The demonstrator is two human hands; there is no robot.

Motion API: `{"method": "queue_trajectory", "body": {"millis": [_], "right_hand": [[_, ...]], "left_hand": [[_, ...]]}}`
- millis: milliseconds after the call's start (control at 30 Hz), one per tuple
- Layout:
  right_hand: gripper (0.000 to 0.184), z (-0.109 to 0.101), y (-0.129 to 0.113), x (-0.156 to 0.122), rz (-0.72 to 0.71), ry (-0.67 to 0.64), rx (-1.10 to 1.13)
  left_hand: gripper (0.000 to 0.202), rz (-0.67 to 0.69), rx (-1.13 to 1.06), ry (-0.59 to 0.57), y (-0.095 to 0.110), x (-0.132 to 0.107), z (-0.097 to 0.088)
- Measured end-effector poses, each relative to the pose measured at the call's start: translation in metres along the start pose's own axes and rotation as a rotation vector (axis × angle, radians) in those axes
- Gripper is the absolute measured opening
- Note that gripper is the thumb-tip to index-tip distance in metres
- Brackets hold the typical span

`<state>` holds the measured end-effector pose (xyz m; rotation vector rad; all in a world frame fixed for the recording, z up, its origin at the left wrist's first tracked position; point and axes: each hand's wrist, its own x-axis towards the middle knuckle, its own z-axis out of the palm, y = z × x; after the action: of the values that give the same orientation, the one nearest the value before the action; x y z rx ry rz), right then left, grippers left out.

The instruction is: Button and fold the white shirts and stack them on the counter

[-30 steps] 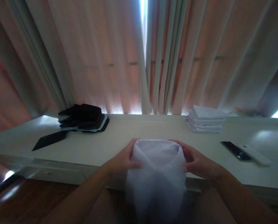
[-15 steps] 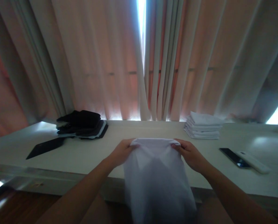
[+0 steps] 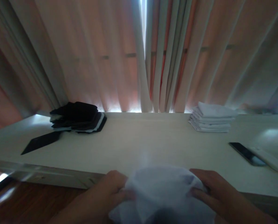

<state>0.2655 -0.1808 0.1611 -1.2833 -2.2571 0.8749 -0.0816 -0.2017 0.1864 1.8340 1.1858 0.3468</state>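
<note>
A white cloth (image 3: 162, 189), its exact kind unclear, hangs between my two hands at the near edge of the table. My left hand (image 3: 116, 189) pinches its left side, thumb toward me. On the opposite side my right hand (image 3: 208, 188) grips the cloth between thumb and fingers. The fabric bulges up in the middle and droops toward me, its lower part cut off by the bottom of the view. Both hands are slightly blurred.
On the white table (image 3: 139, 146), a stack of dark folded cloths (image 3: 78, 116) stands at the left beside a flat black item (image 3: 41, 141). Folded white cloths (image 3: 211, 118) are piled at the right, near a phone (image 3: 246, 153) and a white remote-like object (image 3: 268, 159). Curtains (image 3: 101, 62) hang behind.
Both hands have come down and closer to me with the white cloth. Its top edge, stretched straight before, is now loose and rounded. The view has shifted a little.
</note>
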Motion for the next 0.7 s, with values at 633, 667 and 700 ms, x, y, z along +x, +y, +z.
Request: {"method": "queue_trajectory", "body": {"millis": [633, 667, 700], "right_hand": [[0.055, -0.093, 0.155, 0.41, 0.272, 0.316, -0.634], [0.053, -0.071, 0.174, 0.413, 0.3, 0.292, -0.628], [0.052, -0.05, 0.192, 0.414, 0.325, 0.266, -0.622]], "left_hand": [[0.069, -0.223, 0.792, 0.453, -0.101, 0.422, -0.214], [0.067, -0.248, 0.785, 0.415, -0.126, 0.429, -0.198], [0.064, -0.258, 0.778, 0.37, -0.15, 0.435, -0.182]]}}
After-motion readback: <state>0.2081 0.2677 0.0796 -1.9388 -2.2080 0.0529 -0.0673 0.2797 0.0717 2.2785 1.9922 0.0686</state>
